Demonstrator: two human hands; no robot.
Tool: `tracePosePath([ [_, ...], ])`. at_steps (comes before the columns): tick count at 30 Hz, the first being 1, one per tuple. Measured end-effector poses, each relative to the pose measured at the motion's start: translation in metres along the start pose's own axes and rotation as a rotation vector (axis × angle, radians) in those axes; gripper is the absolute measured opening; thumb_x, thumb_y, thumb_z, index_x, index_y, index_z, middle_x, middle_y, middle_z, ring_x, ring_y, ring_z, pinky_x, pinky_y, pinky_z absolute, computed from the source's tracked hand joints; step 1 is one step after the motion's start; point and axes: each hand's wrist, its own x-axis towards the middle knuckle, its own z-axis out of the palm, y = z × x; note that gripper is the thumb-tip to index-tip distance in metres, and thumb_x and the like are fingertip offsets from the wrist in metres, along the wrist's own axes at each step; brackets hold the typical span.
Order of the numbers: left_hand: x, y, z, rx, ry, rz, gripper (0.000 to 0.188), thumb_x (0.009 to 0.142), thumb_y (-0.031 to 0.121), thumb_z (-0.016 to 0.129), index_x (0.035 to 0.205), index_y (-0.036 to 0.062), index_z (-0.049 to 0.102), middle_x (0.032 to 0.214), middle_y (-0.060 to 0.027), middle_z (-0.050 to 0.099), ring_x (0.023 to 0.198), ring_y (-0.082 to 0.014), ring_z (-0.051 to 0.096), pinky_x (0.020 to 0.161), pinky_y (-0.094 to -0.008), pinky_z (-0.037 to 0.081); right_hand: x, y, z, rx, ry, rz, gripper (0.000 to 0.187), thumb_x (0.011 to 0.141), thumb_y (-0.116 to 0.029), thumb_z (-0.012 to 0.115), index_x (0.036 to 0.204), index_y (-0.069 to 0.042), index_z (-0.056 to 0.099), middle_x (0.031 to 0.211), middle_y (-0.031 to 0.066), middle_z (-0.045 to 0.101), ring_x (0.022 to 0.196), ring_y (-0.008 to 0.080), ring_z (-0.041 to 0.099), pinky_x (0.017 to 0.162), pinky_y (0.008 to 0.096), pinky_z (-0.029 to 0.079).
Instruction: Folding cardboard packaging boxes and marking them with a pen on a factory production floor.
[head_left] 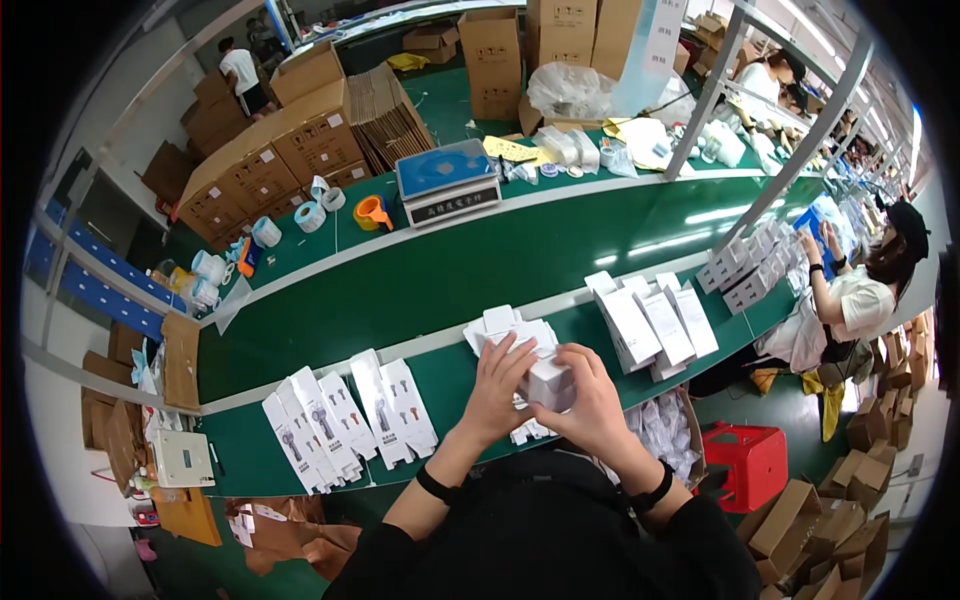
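Note:
A small white box (548, 382) is held between my two hands, just in front of my body at the bench's near edge. My left hand (494, 388) grips its left side, fingers bent over the top. Around the right side curl the fingers of my right hand (590, 405), with the thumb low at the front. Beneath and behind the hands lies a pile of flat white cartons (500, 322), partly covered by them. To the left, folded-flat printed cartons (312, 430) lie fanned out, beside more flat cartons (395, 405). White cartons (655, 325) lie stacked at the right.
A green conveyor belt (400, 290) runs behind the bench. Beyond it stand a blue-topped scale (447, 175), an orange tape dispenser (372, 213) and tape rolls (310, 216). A co-worker (850, 290) works at the right. A red stool (742, 465) stands near my right arm.

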Motion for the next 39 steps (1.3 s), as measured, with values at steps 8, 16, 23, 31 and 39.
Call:
tracePosePath([
  [8,-0.061,-0.011,0.082,0.090,-0.595,-0.379,0.107,0.076,0.043,0.084,0.161,0.0099,0.028,0.166,-0.0215,0.025,0.155,-0.0416,0.020,0.122,-0.0631,0.020,-0.052,0.166,0.043,-0.590,0.023,-0.095,0.070,0.069,-0.016,0.084,0.133,-0.005,0.056,0.132,0.0205,0.051,0.128,0.0432,0.049,0.106,0.0503,0.044],
  [16,-0.112,-0.027,0.120,0.241,-0.666,-0.232,0.098,0.077,0.045,0.082,0.157,0.0094,0.037,0.164,-0.0191,0.028,0.154,-0.0395,0.024,0.120,-0.0646,0.024,-0.056,0.225,0.068,-0.712,0.123,0.120,0.071,0.072,-0.012,0.080,0.138,-0.008,0.052,0.124,0.0185,0.052,0.122,0.0401,0.051,0.104,0.0509,0.040],
  [23,-0.091,-0.004,0.092,0.146,-0.540,-0.219,0.079,0.081,0.032,0.079,0.149,0.0096,0.047,0.158,-0.0174,0.040,0.150,-0.0364,0.033,0.119,-0.0622,0.027,-0.049,0.259,0.043,-0.848,0.218,0.259,0.070,0.073,-0.014,0.079,0.138,-0.008,0.052,0.123,0.0168,0.052,0.120,0.0387,0.051,0.102,0.0509,0.041],
  [31,-0.114,-0.014,0.105,0.128,-0.508,-0.150,0.060,0.086,0.028,0.075,0.139,0.0077,0.058,0.155,-0.0172,0.045,0.148,-0.0361,0.036,0.119,-0.0618,0.030,-0.051,0.237,0.029,-0.819,0.231,0.214,0.063,0.076,-0.015,0.078,0.134,-0.007,0.055,0.127,0.0169,0.053,0.122,0.0381,0.051,0.102,0.0508,0.041],
  [39,-0.053,0.024,0.051,0.030,-0.049,-0.149,0.029,0.092,0.015,0.070,0.118,0.0031,0.070,0.117,-0.0122,0.073,0.114,-0.0360,0.068,0.101,-0.0467,0.054,-0.093,0.213,0.035,-0.453,-0.145,0.233,0.070,0.078,-0.024,0.081,0.138,-0.002,0.052,0.143,0.0224,0.049,0.133,0.0420,0.048,0.109,0.0488,0.040],
])
